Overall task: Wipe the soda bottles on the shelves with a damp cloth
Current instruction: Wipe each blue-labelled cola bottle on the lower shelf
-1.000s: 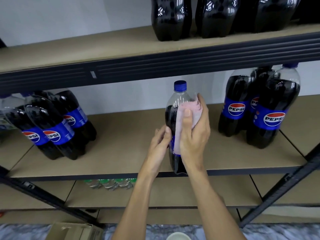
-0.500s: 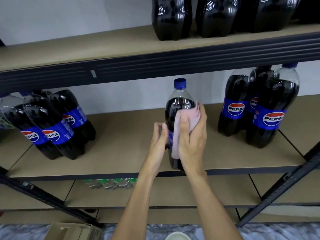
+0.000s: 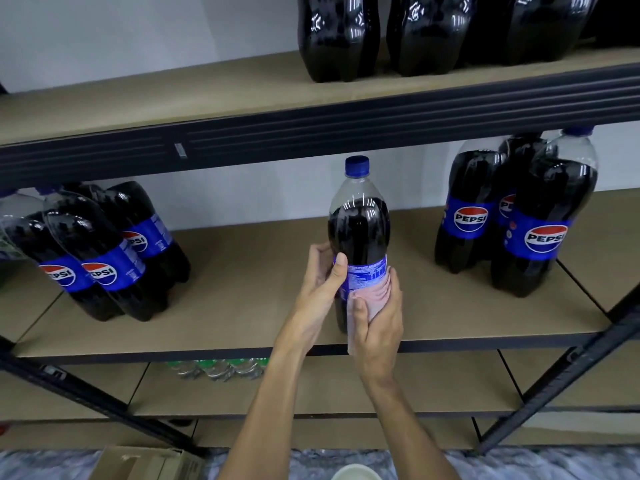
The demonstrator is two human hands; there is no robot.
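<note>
Change: cloth [image 3: 375,296] has slid from the bottle [image 3: 358,230] shoulder down to its label [image 3: 367,271].
Right hand [image 3: 379,327]: clasps cloth round bottle.
Left hand [image 3: 322,282]: grips bottle, steadying.
Meaning: upper half done, probably base next.

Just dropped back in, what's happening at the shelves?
A person is wiping one soda bottle at the front of the middle shelf. The left hand holds it at the label; the right hand wraps a pink cloth around its lower half. Other Pepsi bottles stand grouped on either side.
</note>
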